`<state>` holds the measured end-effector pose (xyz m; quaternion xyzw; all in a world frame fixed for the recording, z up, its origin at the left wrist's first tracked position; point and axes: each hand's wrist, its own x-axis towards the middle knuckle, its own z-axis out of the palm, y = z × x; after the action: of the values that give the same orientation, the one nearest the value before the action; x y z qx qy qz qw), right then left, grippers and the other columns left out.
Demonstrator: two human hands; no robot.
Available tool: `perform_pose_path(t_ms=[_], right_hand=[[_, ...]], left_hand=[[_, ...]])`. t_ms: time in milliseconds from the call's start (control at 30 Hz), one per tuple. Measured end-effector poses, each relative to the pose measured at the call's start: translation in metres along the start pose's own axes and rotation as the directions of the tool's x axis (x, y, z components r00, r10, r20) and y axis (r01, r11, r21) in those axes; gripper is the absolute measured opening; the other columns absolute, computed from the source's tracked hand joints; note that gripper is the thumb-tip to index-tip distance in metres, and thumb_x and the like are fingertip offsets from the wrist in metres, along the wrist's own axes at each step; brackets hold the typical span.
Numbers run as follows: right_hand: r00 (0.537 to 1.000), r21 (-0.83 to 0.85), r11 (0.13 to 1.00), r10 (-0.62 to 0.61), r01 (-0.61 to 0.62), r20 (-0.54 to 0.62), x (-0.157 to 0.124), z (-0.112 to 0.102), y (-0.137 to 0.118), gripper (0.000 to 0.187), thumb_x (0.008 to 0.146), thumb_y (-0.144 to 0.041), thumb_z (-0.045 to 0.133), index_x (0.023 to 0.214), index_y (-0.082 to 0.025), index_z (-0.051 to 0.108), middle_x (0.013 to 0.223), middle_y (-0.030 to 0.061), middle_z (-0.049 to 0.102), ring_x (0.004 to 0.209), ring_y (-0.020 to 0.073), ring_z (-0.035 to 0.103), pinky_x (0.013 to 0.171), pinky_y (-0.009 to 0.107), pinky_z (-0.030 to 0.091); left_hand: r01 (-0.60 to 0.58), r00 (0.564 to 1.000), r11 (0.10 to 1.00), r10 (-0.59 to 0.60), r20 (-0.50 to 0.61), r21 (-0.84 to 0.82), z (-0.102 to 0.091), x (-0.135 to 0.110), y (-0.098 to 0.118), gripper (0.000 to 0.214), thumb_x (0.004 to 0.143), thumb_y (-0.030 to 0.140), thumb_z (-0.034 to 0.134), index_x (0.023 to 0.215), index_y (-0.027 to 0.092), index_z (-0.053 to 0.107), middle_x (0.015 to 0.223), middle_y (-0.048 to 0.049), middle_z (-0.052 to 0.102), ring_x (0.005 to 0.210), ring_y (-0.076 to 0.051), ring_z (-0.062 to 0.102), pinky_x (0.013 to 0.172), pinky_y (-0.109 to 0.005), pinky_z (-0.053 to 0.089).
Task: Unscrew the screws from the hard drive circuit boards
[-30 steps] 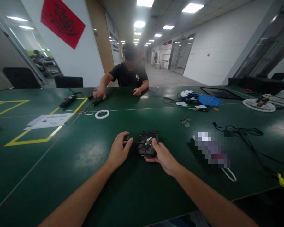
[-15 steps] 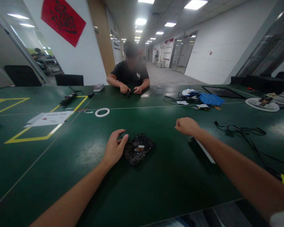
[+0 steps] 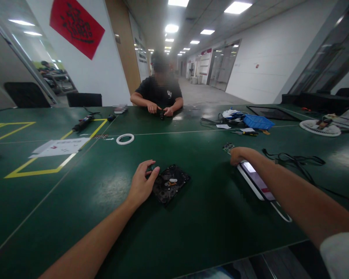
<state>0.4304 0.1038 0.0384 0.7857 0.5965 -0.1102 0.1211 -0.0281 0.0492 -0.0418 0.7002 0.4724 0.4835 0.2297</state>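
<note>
An opened hard drive [image 3: 172,183], dark with a small pale part near its middle, lies flat on the green table. My left hand [image 3: 143,179] is at its left edge with fingers curled; a small dark teal patch shows between thumb and forefinger, too small to name. Over on the right, my right hand [image 3: 240,155] is bent down at the far end of a phone [image 3: 254,180] with a lit screen and a white strap. Its fingertips are hidden. Just left of its knuckles lies a small green circuit board [image 3: 228,147].
Across the table [image 3: 203,224] sits a person [image 3: 159,91] with both hands on a small dark object. Farther back are a white ring [image 3: 125,139], papers [image 3: 61,147], a blue basket [image 3: 258,121] and screwdrivers [image 3: 247,133]. Black cables [image 3: 296,159] and a white fan grille [image 3: 320,128] are at right.
My right hand has shifted right and toward me, uncovering the circuit board and the phone's screen, which is now lit. My left hand and the hard drive have stayed put.
</note>
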Motion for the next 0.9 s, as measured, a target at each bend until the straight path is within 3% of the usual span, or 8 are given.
perform_pose_path(t_ms=[100,300,533,767,900], right_hand=[[0.986,-0.079,0.997,0.002,0.011,0.165,-0.002,-0.004,0.000,0.021,0.057,-0.009,0.081,0.077,-0.012,0.074,0.083,0.0115,0.074,0.084,0.0288,0.073,0.078,0.038,0.060],[0.984,-0.135,0.989,-0.035,0.059,0.177,-0.010,-0.001,-0.002,0.027,0.061,-0.006,0.079,0.087,-0.009,0.075,0.095,0.0156,0.073,0.094,0.0306,0.072,0.082,0.037,0.058],[0.999,-0.110,0.994,-0.020,0.024,0.038,0.004,-0.003,-0.012,0.021,0.073,-0.017,0.075,0.093,-0.011,0.077,0.102,0.0189,0.074,0.107,0.0335,0.070,0.086,0.035,0.056],[0.978,0.037,0.992,0.125,-0.121,-0.165,0.046,-0.002,-0.045,0.043,0.084,-0.029,0.070,0.121,-0.007,0.070,0.123,0.0261,0.067,0.118,0.0368,0.065,0.094,0.041,0.054],[0.944,0.152,0.971,0.219,-0.185,-0.249,0.057,-0.009,-0.033,0.056,0.090,-0.044,0.063,0.128,-0.004,0.065,0.125,0.0310,0.064,0.120,0.0393,0.063,0.094,0.045,0.054]], left_hand=[[-0.008,1.000,1.000,0.008,0.001,0.002,0.001,0.000,-0.001,0.035,0.097,0.047,0.059,0.125,0.026,0.063,0.132,-0.0077,0.060,0.122,-0.025,0.061,0.093,-0.040,0.061],[-0.019,1.000,1.000,0.019,0.007,0.010,0.001,0.000,-0.004,0.034,0.097,0.047,0.059,0.124,0.027,0.063,0.132,-0.0075,0.059,0.125,-0.026,0.058,0.093,-0.040,0.061],[-0.029,1.000,0.999,0.029,0.007,0.019,0.002,0.000,-0.001,0.034,0.097,0.048,0.058,0.124,0.027,0.064,0.131,-0.0075,0.060,0.123,-0.025,0.059,0.094,-0.040,0.060],[-0.014,1.000,0.999,0.014,0.000,0.043,-0.002,-0.001,-0.001,0.035,0.097,0.047,0.058,0.125,0.027,0.063,0.131,-0.0075,0.060,0.125,-0.026,0.058,0.096,-0.041,0.058],[0.002,1.000,0.998,-0.001,-0.014,0.062,-0.003,0.002,-0.003,0.035,0.096,0.048,0.059,0.124,0.027,0.063,0.132,-0.0084,0.058,0.127,-0.027,0.057,0.097,-0.042,0.057]])
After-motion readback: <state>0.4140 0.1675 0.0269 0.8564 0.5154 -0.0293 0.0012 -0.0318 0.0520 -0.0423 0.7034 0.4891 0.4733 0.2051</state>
